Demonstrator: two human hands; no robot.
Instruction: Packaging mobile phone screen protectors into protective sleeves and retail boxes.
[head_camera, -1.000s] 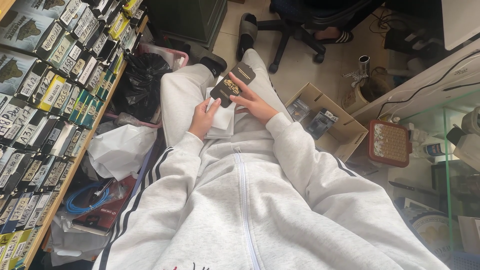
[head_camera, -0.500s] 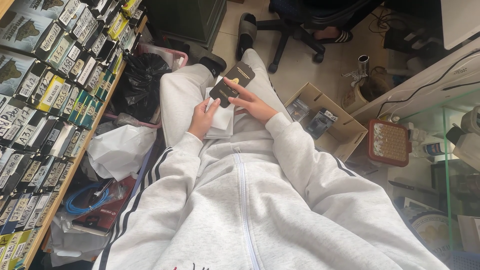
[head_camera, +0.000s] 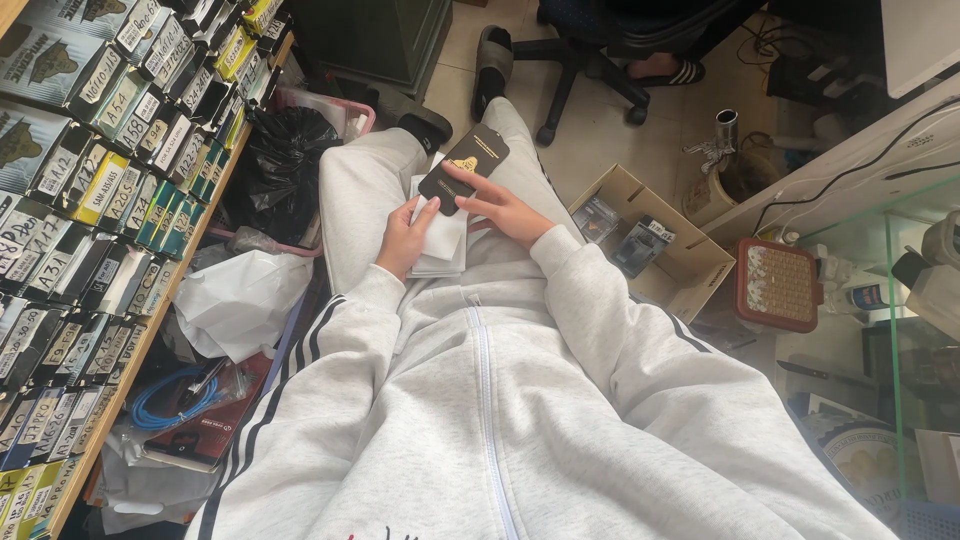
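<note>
One head-worn camera looks steeply down the person's grey-clad torso — the left hand (head_camera: 400, 240) and right hand (head_camera: 505, 208) sit mid-frame, fairly far off, over the lap.

The person sits with both arms stretched forward, down over the lap. Both sleeves are light grey. The left hand (head_camera: 402, 243) lies low on the lap, palm turned in, with its fingers (head_camera: 428, 210) pointing up and forward. The right hand (head_camera: 500, 207) reaches in from the other side, and its fingers (head_camera: 462, 176) are spread and curled a little. The two hands are close together, almost touching.
</note>
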